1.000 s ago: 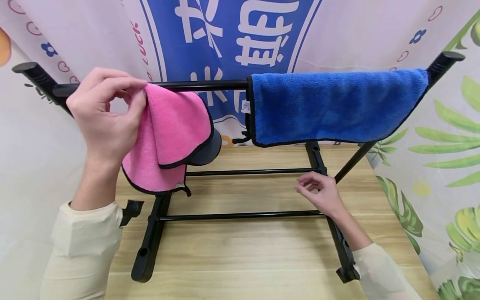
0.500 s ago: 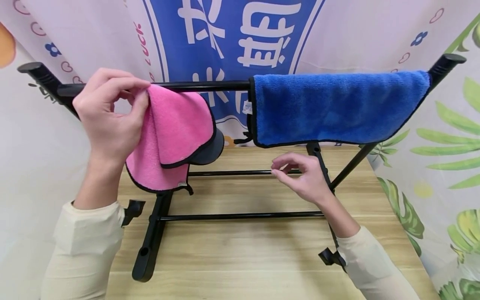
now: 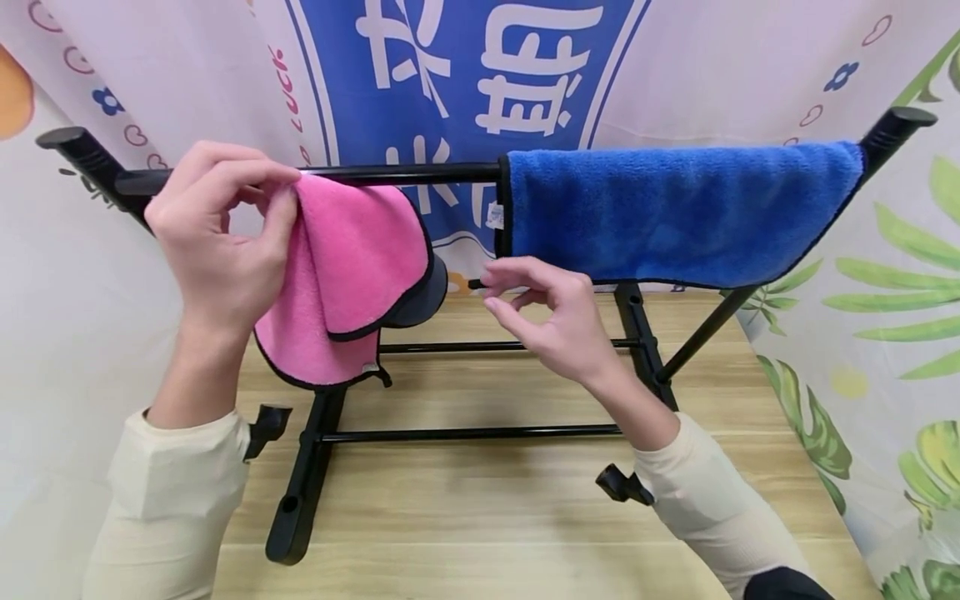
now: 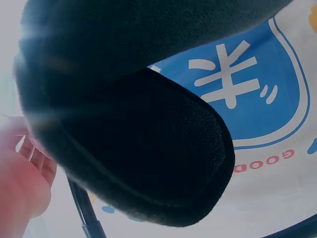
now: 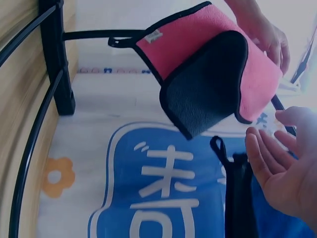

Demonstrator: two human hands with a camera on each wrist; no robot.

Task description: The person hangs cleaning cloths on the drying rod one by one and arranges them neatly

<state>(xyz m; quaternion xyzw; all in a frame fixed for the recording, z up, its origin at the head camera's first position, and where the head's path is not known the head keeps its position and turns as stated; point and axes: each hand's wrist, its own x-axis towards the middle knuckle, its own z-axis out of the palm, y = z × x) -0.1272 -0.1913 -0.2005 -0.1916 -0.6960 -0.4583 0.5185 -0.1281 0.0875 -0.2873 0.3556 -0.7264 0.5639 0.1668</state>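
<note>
Between thumb and fingers, my left hand [image 3: 217, 233] pinches a pink towel [image 3: 367, 258] with black edging, right at the rack's top bar [image 3: 420, 173]. The towel hangs in folds, and its dark grey reverse [image 5: 208, 84] shows in the right wrist view. In the left wrist view the towel [image 4: 148, 148] looks almost black against the light and fills much of the picture. My right hand [image 3: 558, 321] holds nothing; its fingers are loosely curved in front of the lower left corner of a blue towel [image 3: 675, 217], which drapes over the bar's right part.
A black metal rack stands on a wooden table [image 3: 480, 517], with two lower crossbars [image 3: 480, 432] and feet [image 3: 288, 525] at each side. A printed curtain [image 3: 712, 75] hangs close behind, and a leaf-patterned one [image 3: 892, 317] at the right. Black wrist mounts [image 3: 622, 483] jut from my sleeves.
My right hand has moved left and upward, from beside the rack's right leg to the blue towel's lower left corner. My left hand keeps its pinch on the pink towel.
</note>
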